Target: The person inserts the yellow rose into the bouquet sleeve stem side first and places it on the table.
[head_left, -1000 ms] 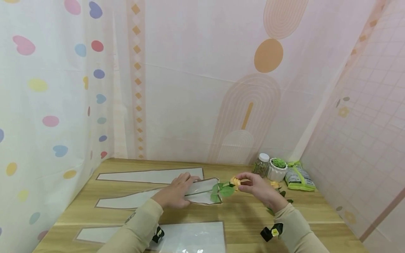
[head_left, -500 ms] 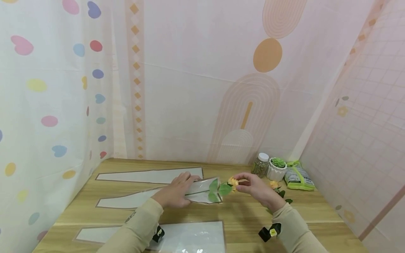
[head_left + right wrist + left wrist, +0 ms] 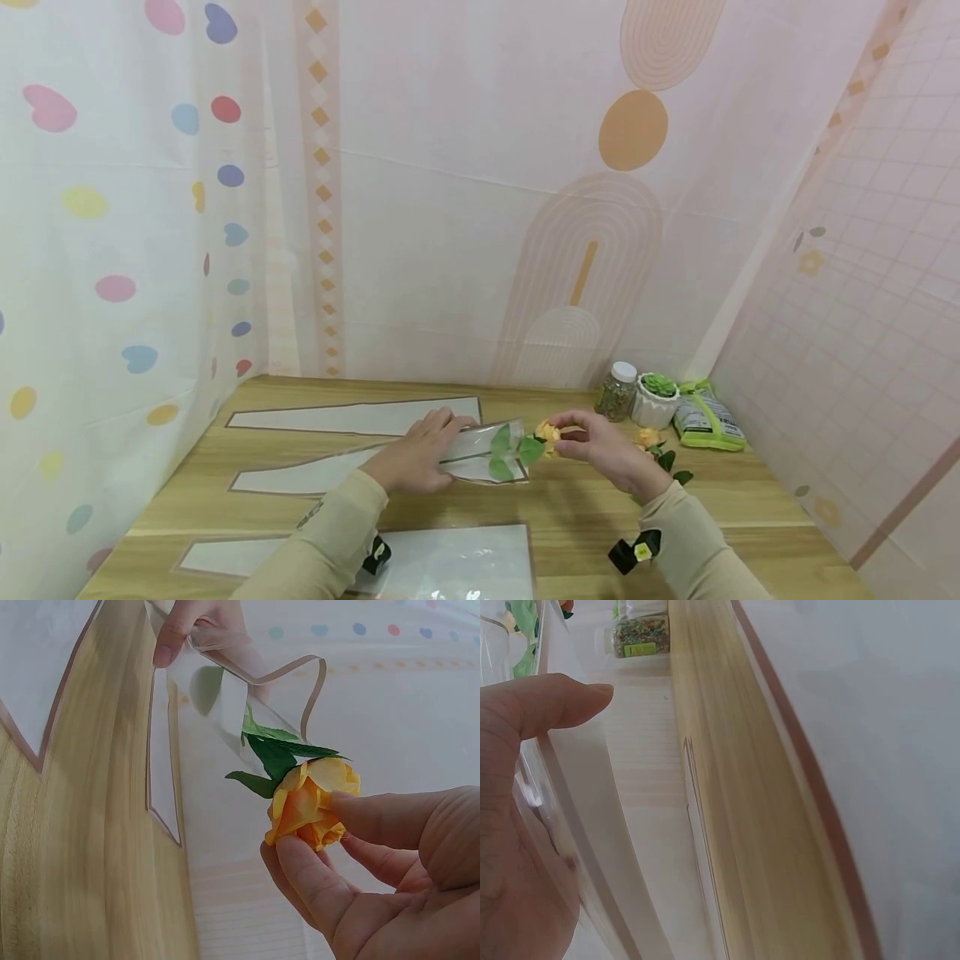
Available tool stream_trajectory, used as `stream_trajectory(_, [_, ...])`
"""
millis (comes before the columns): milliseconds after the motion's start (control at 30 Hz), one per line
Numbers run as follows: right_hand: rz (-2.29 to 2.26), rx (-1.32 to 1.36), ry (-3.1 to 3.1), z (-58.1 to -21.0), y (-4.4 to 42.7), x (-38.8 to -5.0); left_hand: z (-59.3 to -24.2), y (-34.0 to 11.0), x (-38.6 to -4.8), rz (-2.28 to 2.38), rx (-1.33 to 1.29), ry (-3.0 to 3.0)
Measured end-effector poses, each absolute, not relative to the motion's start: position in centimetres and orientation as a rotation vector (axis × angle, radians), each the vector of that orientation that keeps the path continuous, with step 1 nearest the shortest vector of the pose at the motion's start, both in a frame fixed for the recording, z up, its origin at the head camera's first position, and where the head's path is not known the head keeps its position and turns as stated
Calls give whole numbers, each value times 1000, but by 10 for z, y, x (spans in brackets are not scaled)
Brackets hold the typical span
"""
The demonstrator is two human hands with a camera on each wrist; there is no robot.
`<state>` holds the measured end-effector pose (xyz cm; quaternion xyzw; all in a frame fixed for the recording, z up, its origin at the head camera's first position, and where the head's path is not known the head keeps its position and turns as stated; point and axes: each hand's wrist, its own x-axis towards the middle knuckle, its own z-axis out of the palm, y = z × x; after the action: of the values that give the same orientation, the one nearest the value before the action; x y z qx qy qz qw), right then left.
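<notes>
Since the earlier frames, the yellow rose (image 3: 548, 437) and the right hand (image 3: 603, 446) have shifted slightly toward the bench's left edge, bringing the green leaves (image 3: 500, 442) farther into the clear, brown-bordered bouquet sleeve (image 3: 468, 446). Meanwhile the left hand (image 3: 420, 454) has stayed at that sleeve's mouth, its fingers clamped on the film. On the right hand, thumb and fingers (image 3: 311, 874) are clamped round the bloom, which sits just outside the mouth, its stem running inside.

Tapering toward the left edge of the wooden bench (image 3: 592, 533), the gripped sleeve lies between two others: a back sleeve (image 3: 420, 412) along the back edge and a front sleeve (image 3: 457, 562) near the front edge, partly covered by the left forearm. Close to the back right corner stand a white-lidded jar (image 3: 617, 396) and a potted succulent (image 3: 657, 400), with a green-and-white packet (image 3: 708, 421) beside the pot. A second yellow rose (image 3: 647, 437) lies nearer the front, partly hidden behind the right forearm.
</notes>
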<state>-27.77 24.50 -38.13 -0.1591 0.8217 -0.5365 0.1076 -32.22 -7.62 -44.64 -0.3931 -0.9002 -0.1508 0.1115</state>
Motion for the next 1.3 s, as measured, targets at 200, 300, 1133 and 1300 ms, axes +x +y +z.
stream_trajectory(200, [-1592,-477,2398,-382,243,-279,-444,-76,-321,-473,-1152,-2660])
stream_trajectory(300, [-1626,-461,2376,-384,243,-280,-443,-76,-320,-472,-1153,-2657])
stream_trajectory(1133, [-1669,-458,2346,-384,230,-281,-446,-76,-317,-476,-1139,-2682])
stream_trajectory(1300, [-1667,-445,2349,-383,228,-282,-447,-77,-318,-477,-1153,-2659])
